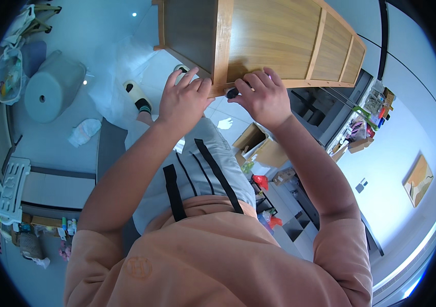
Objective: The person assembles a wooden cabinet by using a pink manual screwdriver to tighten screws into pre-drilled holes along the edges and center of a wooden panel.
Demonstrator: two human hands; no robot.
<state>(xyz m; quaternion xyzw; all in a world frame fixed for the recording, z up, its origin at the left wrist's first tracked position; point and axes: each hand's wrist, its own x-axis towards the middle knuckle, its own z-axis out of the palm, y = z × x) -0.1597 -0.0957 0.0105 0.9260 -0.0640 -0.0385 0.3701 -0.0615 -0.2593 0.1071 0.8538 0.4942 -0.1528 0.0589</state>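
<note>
A tall piece of wooden furniture, cabinet-like [274, 38], with a light frame and brown panels, stands in front of me. My left hand [184, 97] is at its near corner, thumb and index finger closed about the frame's lower edge while the other fingers stick out. Just to the right, my right hand [265, 97] pinches a small dark cylindrical object [232, 93] with a pale end, held against the same edge. Its exact kind cannot be made out. The fingertips of the right hand are partly hidden behind its knuckles.
Cardboard boxes [261, 146] lie on the floor beyond my right side. A pale plastic stool [54, 89] and a basket [9, 74] are at the left. A slippered foot [138, 97] shows beside the furniture. Cluttered shelving [366, 117] stands at the right.
</note>
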